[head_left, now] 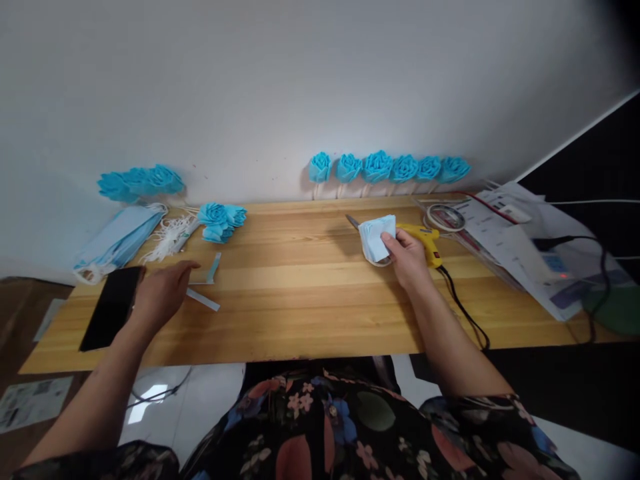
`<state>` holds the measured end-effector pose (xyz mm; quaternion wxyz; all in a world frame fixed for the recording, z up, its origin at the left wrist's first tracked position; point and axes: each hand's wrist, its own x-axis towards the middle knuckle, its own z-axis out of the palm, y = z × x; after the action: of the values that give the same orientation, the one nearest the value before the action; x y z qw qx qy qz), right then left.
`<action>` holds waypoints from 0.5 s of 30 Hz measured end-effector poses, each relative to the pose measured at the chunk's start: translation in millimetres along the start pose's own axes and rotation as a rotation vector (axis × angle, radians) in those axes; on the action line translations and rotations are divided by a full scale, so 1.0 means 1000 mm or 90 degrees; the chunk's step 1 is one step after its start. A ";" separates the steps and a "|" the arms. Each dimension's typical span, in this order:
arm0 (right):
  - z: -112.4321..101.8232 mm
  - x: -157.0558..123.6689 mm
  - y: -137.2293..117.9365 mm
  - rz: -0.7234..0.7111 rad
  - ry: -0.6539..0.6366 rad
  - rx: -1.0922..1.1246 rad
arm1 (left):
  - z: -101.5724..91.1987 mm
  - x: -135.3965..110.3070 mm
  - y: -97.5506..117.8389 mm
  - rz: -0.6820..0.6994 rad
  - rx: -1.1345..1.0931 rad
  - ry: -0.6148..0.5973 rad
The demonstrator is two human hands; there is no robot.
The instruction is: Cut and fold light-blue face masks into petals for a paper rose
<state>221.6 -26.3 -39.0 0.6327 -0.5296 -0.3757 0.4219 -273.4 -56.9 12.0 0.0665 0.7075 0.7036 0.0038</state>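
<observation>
A small stack of light blue fabric pieces (pixel 376 238) is pinched in my right hand (pixel 411 259), thumb on top. Right beside that hand lies a yellow glue gun (pixel 431 248), partly covered by it. A dark pointed tip (pixel 353 220) sticks out past the stack; the rest of that tool is hidden. On the left, my left hand (pixel 164 288) hovers palm down beside a black phone (pixel 107 310), index finger stretched out and the other fingers partly hidden. Close to its fingertips lie a pale strip (pixel 204 299) and a light blue strip (pixel 213 268).
Several blue fabric roses (pixel 377 167) lean along the wall, with more bunched roses (pixel 143 182) at left and a smaller cluster (pixel 220 221). Face masks (pixel 120 233) and white cords (pixel 173 237) lie nearby. Tape (pixel 446 217), papers (pixel 550 267) and a power strip (pixel 543 257) occupy the right.
</observation>
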 end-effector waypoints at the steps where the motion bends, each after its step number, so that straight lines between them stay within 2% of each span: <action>1: 0.000 0.000 0.000 0.002 0.003 -0.002 | 0.000 -0.002 0.000 -0.007 0.023 0.004; 3: 0.000 0.000 0.001 -0.001 0.001 -0.014 | 0.000 -0.004 0.000 0.004 0.061 0.028; 7: -0.002 0.002 0.005 -0.018 -0.008 -0.047 | 0.002 -0.001 0.001 0.149 0.060 0.076; 9: -0.003 0.003 0.006 -0.019 -0.002 -0.052 | 0.007 0.003 0.003 0.195 0.037 0.103; 15: -0.003 0.004 0.006 0.008 0.020 -0.026 | 0.024 0.009 0.014 0.239 -0.024 0.058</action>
<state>225.3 -23.3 -45.5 0.6249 -0.5513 -0.3710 0.4099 -257.1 -50.2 -10.9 0.0457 0.8242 0.5611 0.0616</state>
